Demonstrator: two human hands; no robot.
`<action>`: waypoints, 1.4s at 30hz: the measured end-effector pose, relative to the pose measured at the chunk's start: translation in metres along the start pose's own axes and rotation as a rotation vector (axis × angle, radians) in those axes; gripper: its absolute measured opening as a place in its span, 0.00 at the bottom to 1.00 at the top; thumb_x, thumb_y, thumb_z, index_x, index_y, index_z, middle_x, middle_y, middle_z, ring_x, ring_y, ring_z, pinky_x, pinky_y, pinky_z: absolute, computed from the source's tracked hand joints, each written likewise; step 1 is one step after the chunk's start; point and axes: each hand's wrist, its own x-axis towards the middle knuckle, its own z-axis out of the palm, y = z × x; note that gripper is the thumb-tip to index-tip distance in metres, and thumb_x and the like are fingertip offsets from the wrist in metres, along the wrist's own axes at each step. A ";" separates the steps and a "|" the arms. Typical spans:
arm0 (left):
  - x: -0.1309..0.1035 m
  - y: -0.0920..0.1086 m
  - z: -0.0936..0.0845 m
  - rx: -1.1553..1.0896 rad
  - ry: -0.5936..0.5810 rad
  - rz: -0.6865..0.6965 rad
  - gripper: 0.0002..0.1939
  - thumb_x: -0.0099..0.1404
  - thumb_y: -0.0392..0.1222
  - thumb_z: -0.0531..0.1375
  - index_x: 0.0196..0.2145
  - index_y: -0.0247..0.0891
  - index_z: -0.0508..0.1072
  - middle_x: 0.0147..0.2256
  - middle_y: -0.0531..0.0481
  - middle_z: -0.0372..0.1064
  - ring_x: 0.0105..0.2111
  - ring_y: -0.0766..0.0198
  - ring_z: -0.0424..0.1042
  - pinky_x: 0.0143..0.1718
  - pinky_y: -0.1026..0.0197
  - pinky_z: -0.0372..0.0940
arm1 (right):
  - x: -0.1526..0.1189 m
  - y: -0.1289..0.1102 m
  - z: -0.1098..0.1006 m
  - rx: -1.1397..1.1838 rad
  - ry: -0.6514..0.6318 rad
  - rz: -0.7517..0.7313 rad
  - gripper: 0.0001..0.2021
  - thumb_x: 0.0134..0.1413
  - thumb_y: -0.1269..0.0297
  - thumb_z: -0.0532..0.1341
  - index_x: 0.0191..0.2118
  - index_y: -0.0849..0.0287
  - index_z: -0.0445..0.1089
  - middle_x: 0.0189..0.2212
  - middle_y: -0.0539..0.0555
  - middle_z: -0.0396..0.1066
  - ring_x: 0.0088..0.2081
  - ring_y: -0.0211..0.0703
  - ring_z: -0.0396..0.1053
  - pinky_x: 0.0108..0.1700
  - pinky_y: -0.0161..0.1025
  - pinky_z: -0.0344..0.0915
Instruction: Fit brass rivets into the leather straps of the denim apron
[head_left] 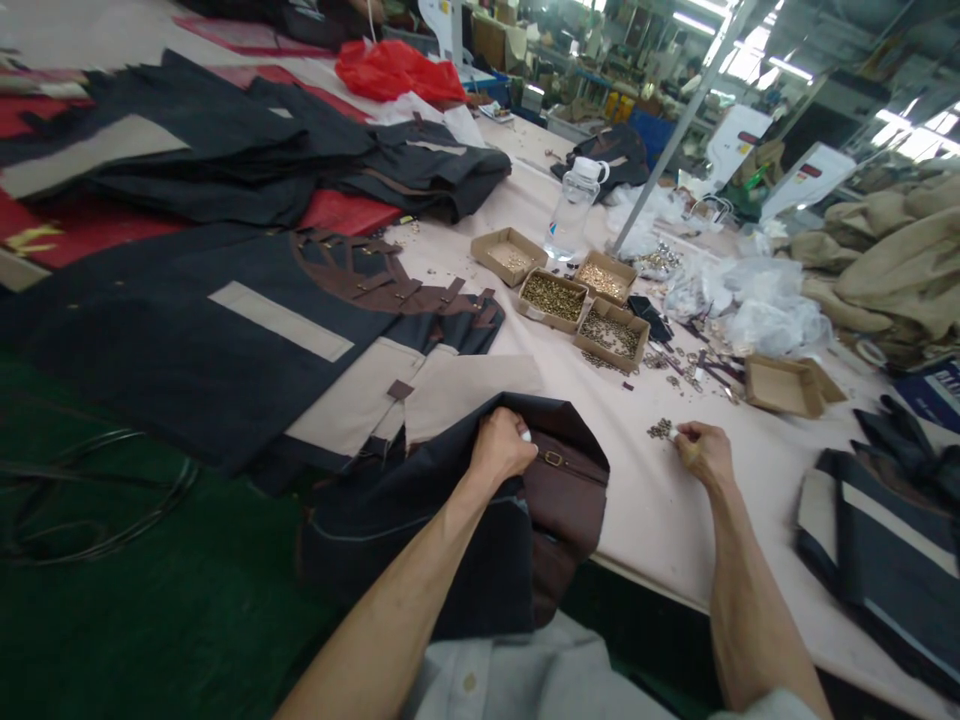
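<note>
My left hand point(504, 445) is closed on the edge of a dark fabric bag piece point(427, 530), which hangs partly over the table's front edge. Brown trim with a small brass buckle point(553, 458) shows beside those fingers. A white covering wraps one of the left fingertips. Over on the right, my right hand point(703, 450) is pinched at the edge of a small pile of metal rings point(660, 429) lying on the pale tabletop. Whatever sits between its fingertips is too small to make out.
Cardboard boxes of small metal parts, such as an open box point(553, 297), stand mid-table near a water bottle point(574, 212). Stacked dark fabric panels point(225, 330) lie left. Folded dark pieces point(877, 550) are at right. A slanted metal pole point(679, 130) rises behind.
</note>
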 end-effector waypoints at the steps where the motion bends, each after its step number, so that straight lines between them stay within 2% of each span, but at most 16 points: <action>1: 0.000 -0.001 0.001 -0.002 0.004 0.001 0.07 0.45 0.30 0.60 0.24 0.37 0.74 0.22 0.46 0.72 0.27 0.58 0.75 0.26 0.65 0.61 | -0.001 -0.001 0.000 0.000 0.000 0.002 0.19 0.42 0.54 0.61 0.35 0.62 0.80 0.25 0.58 0.78 0.27 0.49 0.72 0.29 0.39 0.64; 7: 0.000 -0.006 0.005 0.002 0.021 0.005 0.08 0.45 0.30 0.60 0.26 0.36 0.76 0.24 0.45 0.74 0.29 0.57 0.75 0.28 0.64 0.63 | 0.002 -0.008 -0.003 0.004 -0.062 -0.015 0.21 0.43 0.53 0.61 0.38 0.63 0.79 0.27 0.57 0.78 0.29 0.49 0.73 0.31 0.39 0.66; 14: -0.001 -0.003 0.004 0.014 0.009 -0.007 0.08 0.45 0.30 0.60 0.26 0.36 0.75 0.23 0.46 0.73 0.28 0.58 0.75 0.27 0.65 0.62 | 0.010 -0.019 -0.012 -0.020 -0.203 -0.057 0.15 0.44 0.54 0.61 0.30 0.62 0.76 0.21 0.53 0.73 0.23 0.43 0.68 0.26 0.37 0.60; 21: -0.017 0.001 0.003 -0.011 -0.018 -0.023 0.10 0.45 0.30 0.61 0.29 0.36 0.76 0.28 0.45 0.76 0.31 0.58 0.77 0.31 0.65 0.66 | 0.005 -0.006 -0.021 -0.086 -0.341 -0.109 0.18 0.46 0.50 0.62 0.30 0.62 0.75 0.20 0.53 0.72 0.21 0.43 0.66 0.24 0.37 0.57; 26: -0.019 -0.003 0.005 0.017 -0.025 -0.011 0.09 0.44 0.31 0.61 0.27 0.37 0.75 0.28 0.44 0.76 0.31 0.57 0.77 0.30 0.63 0.66 | 0.002 0.001 -0.018 -0.076 -0.293 -0.094 0.18 0.45 0.49 0.63 0.33 0.61 0.76 0.23 0.54 0.74 0.24 0.46 0.69 0.28 0.40 0.61; 29: -0.019 -0.004 0.005 0.018 -0.013 0.007 0.08 0.43 0.31 0.60 0.25 0.37 0.73 0.26 0.45 0.75 0.30 0.58 0.76 0.28 0.63 0.65 | 0.000 -0.006 -0.018 -0.173 -0.247 -0.087 0.16 0.45 0.50 0.62 0.32 0.59 0.75 0.23 0.55 0.74 0.26 0.48 0.70 0.30 0.42 0.62; 32: -0.021 -0.003 0.004 0.015 -0.017 -0.002 0.08 0.43 0.31 0.60 0.25 0.37 0.73 0.25 0.46 0.74 0.29 0.58 0.76 0.27 0.64 0.65 | -0.019 -0.036 -0.020 -0.242 -0.213 -0.099 0.14 0.45 0.52 0.63 0.31 0.58 0.74 0.23 0.55 0.73 0.26 0.48 0.69 0.29 0.42 0.61; 35: -0.023 -0.002 0.003 0.016 -0.031 -0.007 0.09 0.42 0.31 0.60 0.25 0.37 0.73 0.25 0.46 0.74 0.29 0.57 0.75 0.28 0.63 0.65 | -0.065 -0.094 -0.017 -0.090 -0.137 -0.216 0.14 0.50 0.52 0.63 0.34 0.58 0.72 0.23 0.52 0.70 0.24 0.43 0.65 0.28 0.39 0.61; 36: -0.023 -0.002 0.002 0.018 -0.032 -0.006 0.09 0.42 0.31 0.61 0.25 0.37 0.73 0.25 0.46 0.75 0.29 0.57 0.75 0.28 0.63 0.66 | -0.084 -0.117 -0.013 -0.027 -0.161 -0.302 0.12 0.52 0.52 0.62 0.35 0.57 0.71 0.22 0.50 0.68 0.23 0.41 0.63 0.27 0.38 0.59; 39: -0.023 -0.002 0.003 0.012 -0.026 0.004 0.09 0.43 0.31 0.61 0.27 0.36 0.74 0.27 0.45 0.75 0.30 0.57 0.76 0.30 0.63 0.67 | -0.133 -0.176 0.011 0.136 -0.370 -0.539 0.07 0.59 0.58 0.58 0.35 0.56 0.68 0.24 0.48 0.64 0.24 0.39 0.62 0.29 0.36 0.59; 42: -0.024 -0.004 0.004 0.006 -0.021 0.027 0.09 0.45 0.31 0.61 0.27 0.36 0.74 0.27 0.45 0.75 0.30 0.58 0.76 0.29 0.63 0.66 | -0.149 -0.204 0.046 0.098 -0.375 -0.634 0.06 0.61 0.60 0.56 0.36 0.56 0.67 0.29 0.50 0.66 0.27 0.40 0.64 0.31 0.37 0.60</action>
